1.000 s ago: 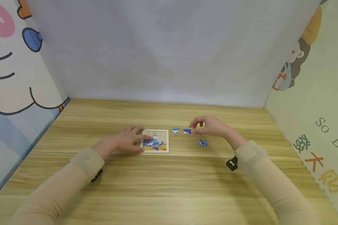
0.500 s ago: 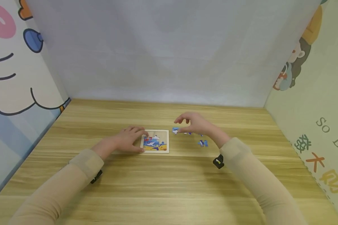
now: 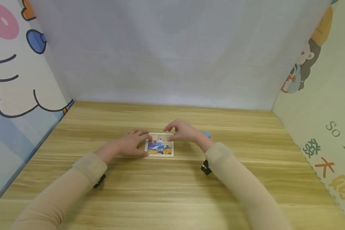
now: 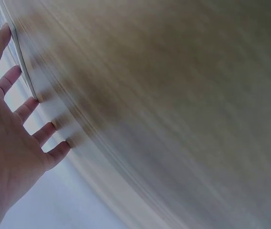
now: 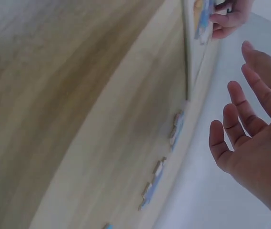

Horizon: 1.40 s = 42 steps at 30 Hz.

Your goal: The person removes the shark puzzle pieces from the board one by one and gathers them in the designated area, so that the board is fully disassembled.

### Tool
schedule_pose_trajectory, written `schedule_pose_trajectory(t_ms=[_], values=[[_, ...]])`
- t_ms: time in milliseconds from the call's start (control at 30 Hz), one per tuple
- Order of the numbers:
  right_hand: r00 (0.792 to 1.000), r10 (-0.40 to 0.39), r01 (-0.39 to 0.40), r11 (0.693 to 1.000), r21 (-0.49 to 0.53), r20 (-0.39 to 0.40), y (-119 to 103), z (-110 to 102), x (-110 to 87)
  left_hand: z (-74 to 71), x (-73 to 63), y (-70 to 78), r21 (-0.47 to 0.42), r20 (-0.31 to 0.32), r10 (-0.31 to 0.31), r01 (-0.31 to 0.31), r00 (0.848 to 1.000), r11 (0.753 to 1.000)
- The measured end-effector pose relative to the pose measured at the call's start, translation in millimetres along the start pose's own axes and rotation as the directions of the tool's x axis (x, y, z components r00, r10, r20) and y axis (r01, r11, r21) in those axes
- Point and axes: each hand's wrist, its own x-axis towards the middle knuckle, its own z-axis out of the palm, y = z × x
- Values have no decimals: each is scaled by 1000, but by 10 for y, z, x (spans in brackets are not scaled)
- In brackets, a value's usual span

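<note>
A small framed jigsaw puzzle (image 3: pixel 161 155) with a sea picture lies on the table, its lower part filled with blue and yellow pieces. My left hand (image 3: pixel 133 142) rests spread along the frame's left side, thumb at the near corner and fingers by the far one. In the left wrist view, its fingers (image 4: pixel 26 109) reach the board's edge. My right hand (image 3: pixel 184 130) hovers at the frame's right side, thumb and loosely bent fingers apart. Nothing shows between them in the right wrist view, where this hand (image 5: pixel 254 124) stands beside the board.
Loose jigsaw pieces lie right of the frame: a blue piece (image 3: pixel 207 134) shows beyond my right wrist, others are hidden under that hand. The right wrist view shows one piece (image 5: pixel 176 130) near the board and another piece (image 5: pixel 152 185) farther along. A white backdrop (image 3: pixel 172 64) rises behind the table.
My right hand has moved left from the loose pieces to the frame's right side. The left hand's index finger has drawn back from the middle of the puzzle towards its left edge.
</note>
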Motion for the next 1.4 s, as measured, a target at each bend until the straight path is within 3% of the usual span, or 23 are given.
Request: schedule_pose_trajectory(t_ms=[233,400,567,900,1167,1400], values=[[996,68,-68,998,-7,60,11,161,122,-16,-10,22,4,-12,8,-8,1000,1000],[993,68,-60,995,-74,99,31,256,181,-20,-17,29,-1,-18,1,-1,1000,1000],[992,73,-59,990,-132,101,32,283,183,-15,3,28,-4,-22,-1,1,1000,1000],[993,70,-57,990,-125,98,23,295,181,-1,15,9,-13,-18,-3,3,1000,1000],[996,43,-41,999,-25,76,35,298,181,4,16,9,-19,-25,-7,6,1000,1000],[994,83,-90,992,90,77,28,272,156,-7,12,22,-14,-14,-8,8,1000,1000]])
